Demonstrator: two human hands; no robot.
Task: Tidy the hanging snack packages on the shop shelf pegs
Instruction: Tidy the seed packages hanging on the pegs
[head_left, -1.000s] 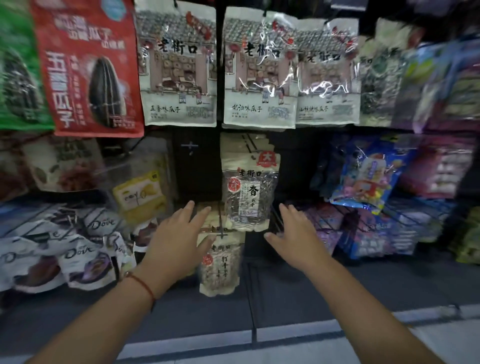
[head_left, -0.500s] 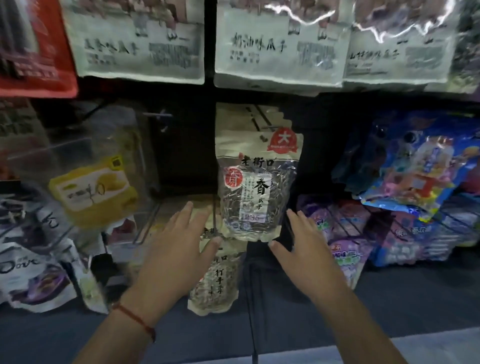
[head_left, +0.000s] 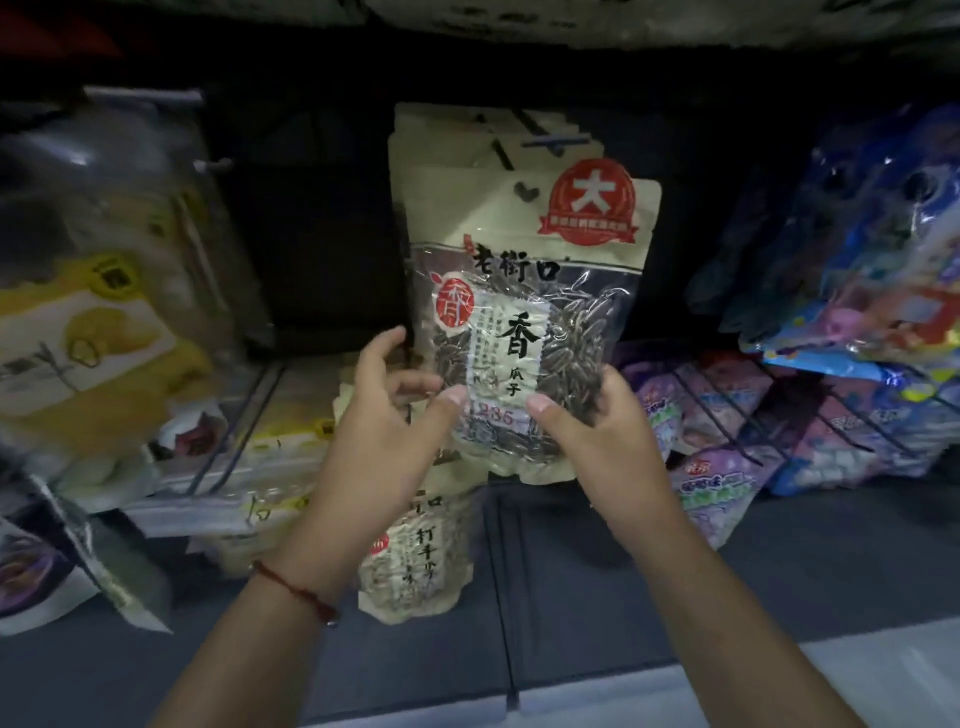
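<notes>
Two thumbs press the front of the sunflower seed bag (head_left: 524, 332) near its bottom edge — the left hand (head_left: 384, 441) with its thumb on the lower left of the clear window and its fingers loosely spread beside the bag's left edge, the right hand (head_left: 597, 431) pinching the lower right corner, thumb in front and fingers tucked behind. Neither hand is clenched; the left one looks only half closed on the bag.

That bag hangs at the front of a stack of like bags on a peg (head_left: 550, 140) in the middle of the rack, its hang hole showing near the top. Below it another seed bag (head_left: 415, 561) dangles behind the left wrist. Purple snack packs (head_left: 711, 467) crowd the lower right of the rack, a yellow-labelled pack (head_left: 88, 343) the left.

Risk, as I judge it: tugging downward could tear the hang hole, and swinging the bag outward could slide the stack off the peg end — or knock the lower bag loose.
</notes>
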